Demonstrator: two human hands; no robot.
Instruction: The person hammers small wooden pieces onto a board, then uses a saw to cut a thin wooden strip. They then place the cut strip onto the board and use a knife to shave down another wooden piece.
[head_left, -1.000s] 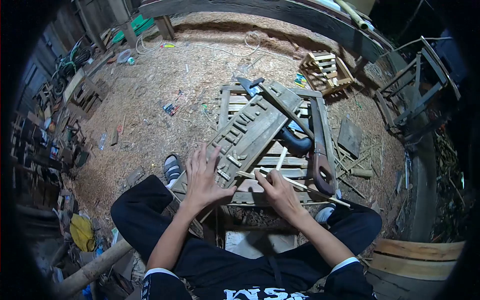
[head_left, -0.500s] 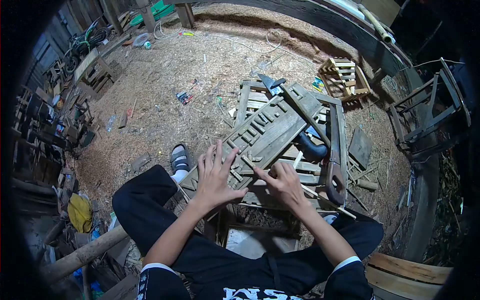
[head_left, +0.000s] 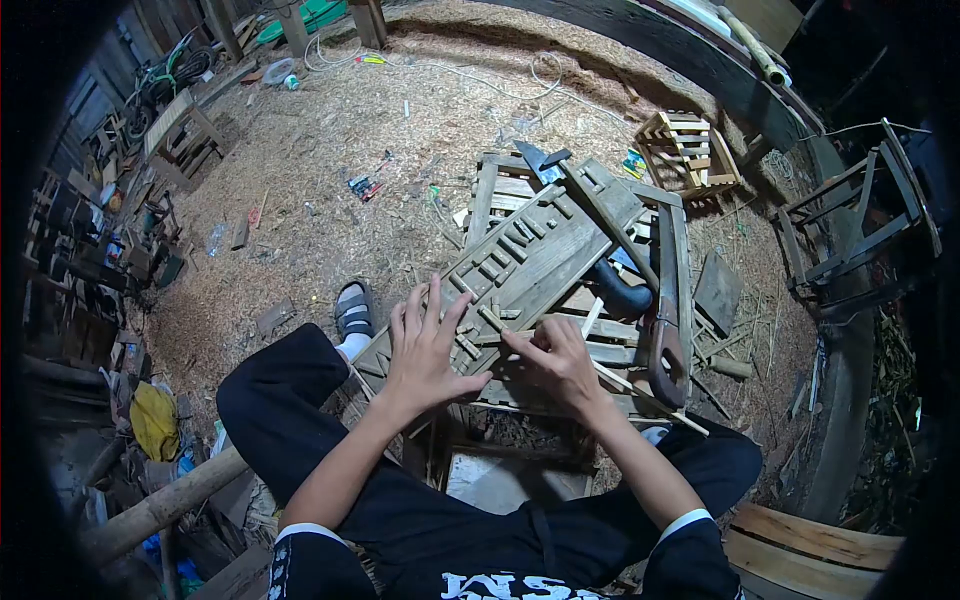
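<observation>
My left hand lies with fingers spread on the near part of a wooden board, holding nothing. Small wood pieces are set in a row on the board. Just right of that hand, my right hand has its fingers curled, the index fingertip close to a small wood stick; what its other fingers hold, if anything, is hidden. A hammer or axe-like tool with a long handle lies across the board. Beside it rests a saw with a brown handle.
The board lies on a slatted wooden frame. A wooden crate stands at the back right, and a wooden stand at the far right. A sandaled foot is left of the board. Wood shavings cover the ground.
The view has shifted slightly. My right hand has turned a little, its fingers more curled. My left hand stays spread on the board.
</observation>
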